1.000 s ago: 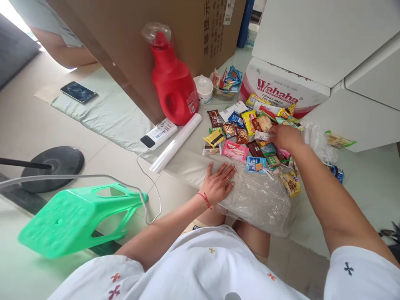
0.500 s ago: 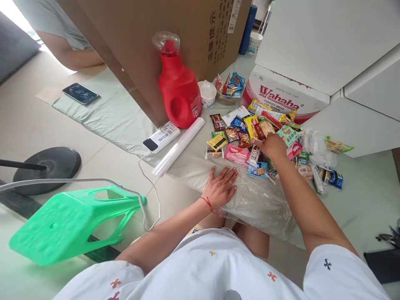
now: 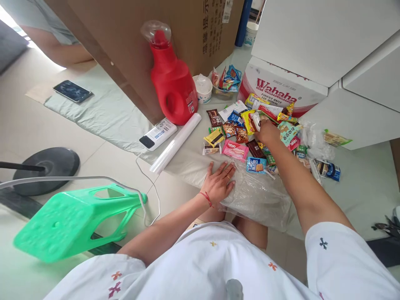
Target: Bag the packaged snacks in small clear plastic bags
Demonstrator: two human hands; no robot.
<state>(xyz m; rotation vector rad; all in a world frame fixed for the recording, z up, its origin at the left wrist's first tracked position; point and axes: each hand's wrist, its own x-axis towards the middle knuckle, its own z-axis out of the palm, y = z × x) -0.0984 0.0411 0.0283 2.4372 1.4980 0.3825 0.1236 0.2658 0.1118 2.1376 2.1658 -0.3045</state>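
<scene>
My left hand (image 3: 218,183) lies flat with fingers spread on the cloth-covered surface, beside a clear plastic bag (image 3: 259,200). Among a pile of wrapped snacks, my right hand (image 3: 268,132) is closed on a small white snack packet (image 3: 256,121), held over the far part of the pile. Near it are a yellow packet (image 3: 247,122), a green-blue packet (image 3: 288,131) and a dark brown packet (image 3: 255,149). Closer to me lie a pink packet (image 3: 235,150) and a blue cracker packet (image 3: 256,165).
Behind the pile stand a clear bowl of snacks (image 3: 225,92), a paper cup (image 3: 203,96) and a Wahaha carton (image 3: 278,93). A red jug (image 3: 175,87), a plastic film roll (image 3: 176,143) and a white device (image 3: 158,134) are to the left. A green stool (image 3: 62,221) lies on its side.
My right hand has carried the white snack packet from the near side of the pile to its far side, uncovering the dark brown packet. My left hand stays on the surface.
</scene>
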